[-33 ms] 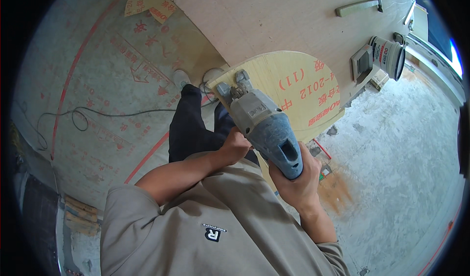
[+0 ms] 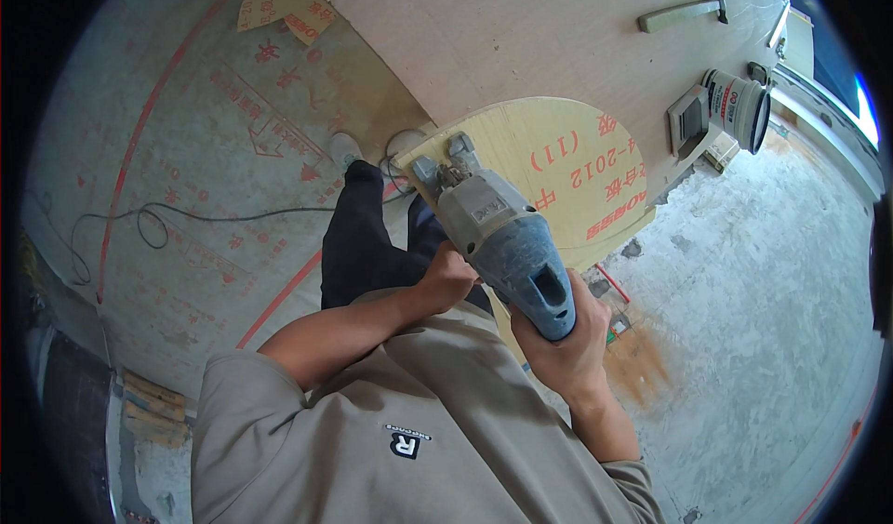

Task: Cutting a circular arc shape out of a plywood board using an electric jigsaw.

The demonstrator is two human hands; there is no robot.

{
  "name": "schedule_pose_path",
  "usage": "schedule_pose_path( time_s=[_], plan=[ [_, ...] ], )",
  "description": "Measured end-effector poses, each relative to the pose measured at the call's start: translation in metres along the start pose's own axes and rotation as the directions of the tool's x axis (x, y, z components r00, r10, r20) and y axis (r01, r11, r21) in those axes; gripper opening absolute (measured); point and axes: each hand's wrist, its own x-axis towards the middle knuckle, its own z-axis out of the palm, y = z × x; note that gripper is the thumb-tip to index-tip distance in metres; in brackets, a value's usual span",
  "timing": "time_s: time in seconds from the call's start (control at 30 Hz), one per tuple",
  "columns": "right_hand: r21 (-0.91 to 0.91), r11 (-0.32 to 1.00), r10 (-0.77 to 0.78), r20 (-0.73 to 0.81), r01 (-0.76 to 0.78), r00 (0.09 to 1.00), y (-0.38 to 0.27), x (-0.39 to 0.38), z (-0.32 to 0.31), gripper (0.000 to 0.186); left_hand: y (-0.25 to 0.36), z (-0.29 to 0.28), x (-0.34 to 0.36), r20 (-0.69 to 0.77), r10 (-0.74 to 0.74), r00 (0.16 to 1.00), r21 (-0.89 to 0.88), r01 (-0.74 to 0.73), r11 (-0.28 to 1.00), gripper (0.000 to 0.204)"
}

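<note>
A dusty blue and grey jigsaw [image 2: 507,231] rests on a yellow plywood piece [image 2: 581,175] with a rounded edge and red print. Its metal base lies at the board's left edge, near my shoes. My right hand [image 2: 569,338] is wrapped round the rear end of the jigsaw's body. Close against the tool's left side, my left hand [image 2: 449,276] is closed; the body of the jigsaw hides part of its fingers, and what they grip cannot be made out. The blade is not visible.
Under the plywood lies a large pale board [image 2: 521,40] bearing a hammer [image 2: 684,11]. A white bucket [image 2: 737,110] stands beside a grey box-like thing [image 2: 688,122] at the right. A black cable [image 2: 233,215] loops across the printed floor covering [image 2: 205,152] on the left.
</note>
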Motion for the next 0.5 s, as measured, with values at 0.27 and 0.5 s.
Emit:
schedule_pose_path(
  time_s=[0.27, 0.5],
  plan=[
    [0.049, 0.997, 0.055, 0.01, -0.055, 0.998, -0.001, 0.0, -0.001, 0.024, 0.006, 0.0, -0.002, 0.02, 0.107, 0.994, 0.003, -0.107, 0.994, 0.021],
    [0.033, 0.999, 0.04, 0.022, -0.041, 0.999, 0.011, -0.008, -0.003, 0.024, 0.005, -0.001, -0.001, -0.017, 0.072, 0.997, -0.024, -0.073, 0.997, 0.025]
  ],
)
